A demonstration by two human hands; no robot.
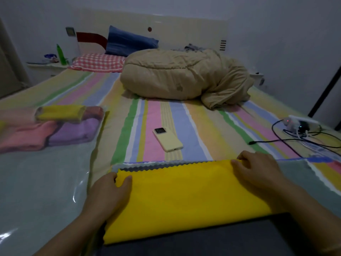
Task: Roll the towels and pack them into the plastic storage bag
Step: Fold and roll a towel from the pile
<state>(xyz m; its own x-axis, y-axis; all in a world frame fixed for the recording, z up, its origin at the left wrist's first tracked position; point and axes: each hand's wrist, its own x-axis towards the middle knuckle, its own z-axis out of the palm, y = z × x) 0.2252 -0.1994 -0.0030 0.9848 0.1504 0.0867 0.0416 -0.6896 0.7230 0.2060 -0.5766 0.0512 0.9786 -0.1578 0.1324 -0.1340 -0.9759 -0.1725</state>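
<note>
Hands were both on the far edge of the flat, bright yellow towel (184,196) with the zigzag-cut hem, spread right in front of the person on the striped bedsheet (153,115). Left hand (108,193) pinched the far-left corner, thumb on top. Right hand (258,172) had its fingers curled over the far-right corner. So it was gripped at both ends, but nothing was rolled yet, imo.

Clear plastic storage bag (46,172) lay off to the left, with a yellow roll (60,112), a pink roll (24,135) and a purple roll (73,132) already inside.

Stuff that could go wrong from there:
- A grey cloth (304,174) lay directly under the towel with its edges nearly lined up, so the fingers could easily catch both layers and roll them together.
- If one hand went faster than the other, the roll would cone out and end up loose and bulky, harder to slot in beside the rest.
- The pale yellow phone (168,138) sat just beyond the far edge, so a push forward might bump it.
</note>
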